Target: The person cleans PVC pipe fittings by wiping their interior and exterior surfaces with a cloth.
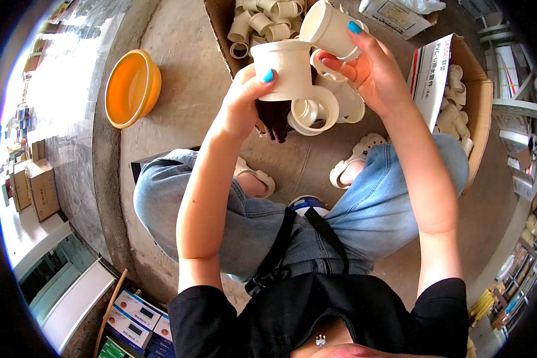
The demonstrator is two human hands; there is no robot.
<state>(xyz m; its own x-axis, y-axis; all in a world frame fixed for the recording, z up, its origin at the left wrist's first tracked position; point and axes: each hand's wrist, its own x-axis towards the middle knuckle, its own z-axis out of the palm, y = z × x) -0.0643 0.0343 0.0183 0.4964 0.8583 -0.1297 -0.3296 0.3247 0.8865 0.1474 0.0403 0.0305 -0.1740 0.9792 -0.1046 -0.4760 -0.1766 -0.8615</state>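
Note:
My left hand [241,98] is closed around a wide white PVC pipe coupling [283,71], thumb pressed on its side. My right hand [379,74] grips a second white PVC coupling [327,28], tilted, between thumb and fingers. The two couplings are close together at their rims; whether they touch I cannot tell. Just below them, more white fittings show, among them a round open-ended one [316,112] and another [349,102], partly hidden by my right hand. A dark brown cloth or glove [274,122] hangs below my left hand.
A cardboard box [219,36] of white fittings stands ahead. Another printed box [426,77] with fittings is beside my right knee. An orange basin [152,89] sits on the concrete floor [179,77] to the left. Small packaged boxes [125,322] lie at lower left.

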